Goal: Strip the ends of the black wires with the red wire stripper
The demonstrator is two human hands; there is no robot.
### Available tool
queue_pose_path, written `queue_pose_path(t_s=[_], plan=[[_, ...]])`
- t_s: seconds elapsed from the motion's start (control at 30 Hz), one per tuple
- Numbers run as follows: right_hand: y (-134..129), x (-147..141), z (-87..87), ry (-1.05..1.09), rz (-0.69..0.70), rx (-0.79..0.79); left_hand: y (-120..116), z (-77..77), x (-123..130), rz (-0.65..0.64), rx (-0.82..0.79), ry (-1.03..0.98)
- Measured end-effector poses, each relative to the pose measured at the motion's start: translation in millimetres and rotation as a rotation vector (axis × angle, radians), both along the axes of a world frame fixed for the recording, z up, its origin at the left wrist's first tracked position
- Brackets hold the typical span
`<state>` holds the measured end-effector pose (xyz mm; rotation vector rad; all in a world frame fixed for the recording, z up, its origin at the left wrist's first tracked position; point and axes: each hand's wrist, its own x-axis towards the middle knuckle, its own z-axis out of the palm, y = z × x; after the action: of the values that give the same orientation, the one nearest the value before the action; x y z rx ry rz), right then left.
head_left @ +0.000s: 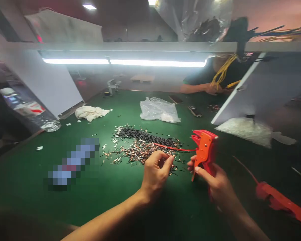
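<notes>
My right hand point(218, 182) is wrapped around the handles of a red-orange wire stripper point(205, 145), its jaws pointing left. A thin red strand point(174, 147) runs from the stripper toward the scraps; I cannot tell whether it is fixed to the tool. My left hand point(155, 175) is closed in a pinch just left of the stripper, thumb against forefinger. What lies in that pinch, if anything, is too small to make out. Beyond the left hand lie a bundle of black wires point(142, 134) and a heap of short wire and insulation scraps point(137, 151).
On the green table point(110, 207), a second red tool point(283, 202) lies at right and a pixelated object point(74, 164) at left. Farther back are a clear plastic bag point(159, 109), a white cloth point(91, 113) and a dark phone point(175, 99). Across the table a person point(198, 87) handles yellow wires point(223, 72).
</notes>
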<state>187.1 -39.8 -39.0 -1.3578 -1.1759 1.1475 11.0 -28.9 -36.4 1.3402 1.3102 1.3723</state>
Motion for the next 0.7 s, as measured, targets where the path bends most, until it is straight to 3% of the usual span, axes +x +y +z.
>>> queue_pose_path(t_s=[0.23, 0.4, 0.57, 0.7], plan=[[4, 3, -18.1, -0.186, -0.002, 0.092, 3, -9.9, 2, -0.044, 0.140, 0.168], [3, 5, -17.5, -0.250, 0.006, 0.093, 2, -12.6, 2, -0.024, 0.156, 0.164], [-1, 0, -3.0, 0.002, 0.123, 0.150, -1, -11.3, -4, -0.035, 0.174, 0.121], [-8, -4, 5.6, 0.229, 0.253, 0.081, 0, -13.2, -6, -0.036, 0.233, 0.095]])
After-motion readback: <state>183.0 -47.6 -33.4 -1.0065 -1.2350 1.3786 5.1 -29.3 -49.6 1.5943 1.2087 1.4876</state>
